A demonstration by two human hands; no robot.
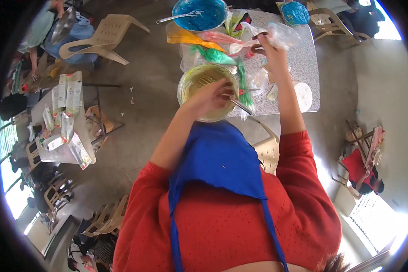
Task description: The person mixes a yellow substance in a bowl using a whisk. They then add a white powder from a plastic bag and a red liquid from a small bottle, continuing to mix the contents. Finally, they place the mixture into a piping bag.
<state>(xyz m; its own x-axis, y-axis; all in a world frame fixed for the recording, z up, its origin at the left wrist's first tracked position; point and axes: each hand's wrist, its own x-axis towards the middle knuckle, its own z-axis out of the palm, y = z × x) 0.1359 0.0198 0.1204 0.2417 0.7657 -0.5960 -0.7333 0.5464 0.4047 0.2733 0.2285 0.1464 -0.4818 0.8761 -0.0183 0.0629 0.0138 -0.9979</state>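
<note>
My left hand (pixel 212 95), blurred, is over a clear bowl (pixel 182 97) with pale yellow-green cream inside. A metal utensil handle (pixel 243 107) slants out beside its fingers; whether they grip it is unclear. My right hand (pixel 270 49) is over the table beside a clear plastic bag (pixel 285 35), its thumb and fingers apart. Between the hands lie red-handled scissors (pixel 251 90) and a green-filled plastic bag (pixel 243 78). Orange (pixel 190 38), green (pixel 217 56) and pink (pixel 219 36) filled bags lie beyond the yellow-green bowl.
A bowl of blue cream (pixel 204 17) with a whisk-like metal utensil (pixel 180 16) stands at the table's far side. A blue-topped round item (pixel 295 13) and a white paper roll (pixel 303 97) are on the right. Plastic chairs (pixel 105 37) and another table (pixel 46 153) stand around; people are nearby.
</note>
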